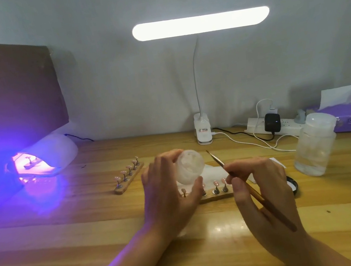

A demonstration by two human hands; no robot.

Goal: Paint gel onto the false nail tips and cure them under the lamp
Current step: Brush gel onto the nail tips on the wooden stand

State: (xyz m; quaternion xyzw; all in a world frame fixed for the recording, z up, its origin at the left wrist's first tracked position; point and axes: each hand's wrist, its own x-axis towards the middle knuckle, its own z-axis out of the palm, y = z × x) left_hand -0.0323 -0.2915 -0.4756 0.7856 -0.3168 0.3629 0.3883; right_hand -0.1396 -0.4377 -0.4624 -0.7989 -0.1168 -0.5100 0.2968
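The right hand [260, 190] pinches the brush [218, 161], and the left hand [170, 195] grips the tilted gel jar [190, 164]. Between them, the near rack of nail tips [219, 196] likely awaits gel. At ten o'clock a second rack [128, 176] stands. Farther, at nine, the lit curing lamp [61, 150] holds a third rack [30, 163].

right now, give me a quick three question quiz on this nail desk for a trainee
1. True or false: the curing lamp glows purple, with a strip of nail tips inside it.
2. What does the left hand hold? A) a phone B) small frosted jar C) scissors
3. Fill in: the right hand grips a thin ____.
Key: 1 true; 2 B; 3 brush.
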